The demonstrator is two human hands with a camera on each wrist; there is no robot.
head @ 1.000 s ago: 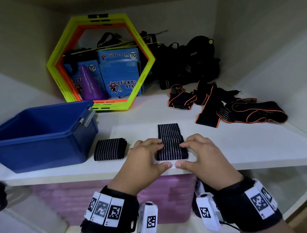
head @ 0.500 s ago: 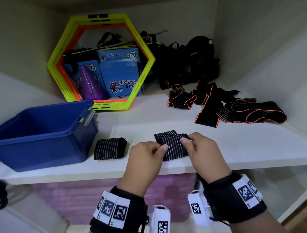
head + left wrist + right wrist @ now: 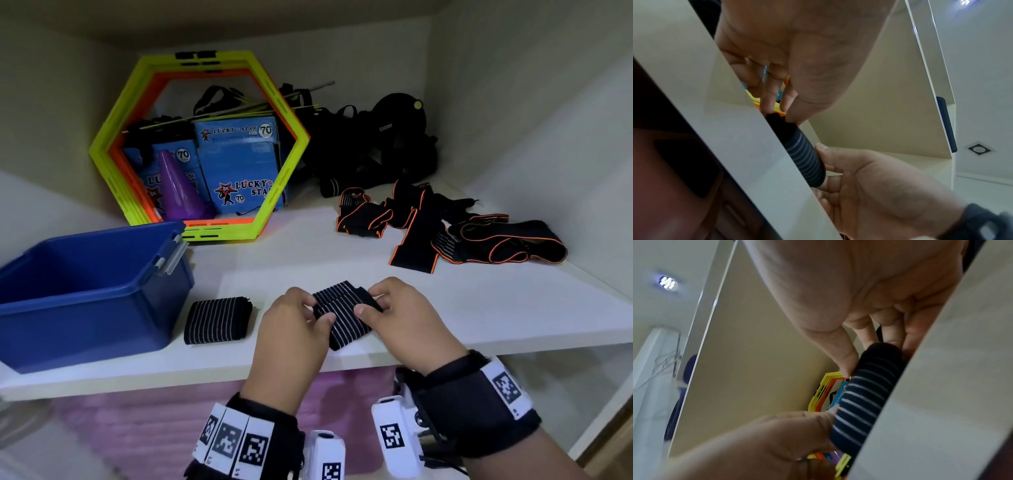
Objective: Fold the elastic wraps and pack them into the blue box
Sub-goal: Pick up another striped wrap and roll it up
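A folded black wrap with thin white stripes [image 3: 342, 317] sits tilted at the front of the white shelf [image 3: 445, 318]. My left hand [image 3: 318, 310] pinches its left end and my right hand [image 3: 368, 303] pinches its right end. The left wrist view shows the wrap [image 3: 805, 155] as a thick bundle against the shelf edge. In the right wrist view my thumb presses on the wrap [image 3: 865, 395]. A second folded striped wrap [image 3: 217, 320] lies on the shelf beside the blue box [image 3: 85, 325], which stands at the left with nothing visible inside.
Several loose black wraps with orange edging [image 3: 445, 233] lie spread at the back right. A yellow and orange hexagon frame [image 3: 287, 171] stands behind the box, with blue cartons [image 3: 239, 161] and a purple cone [image 3: 178, 192] seen through it. Black straps [image 3: 376, 147] are piled in the corner.
The striped wrap lay flat under both hands with one part stretched out behind. Now that part is folded over and both hands hold the bundle, turned at an angle.
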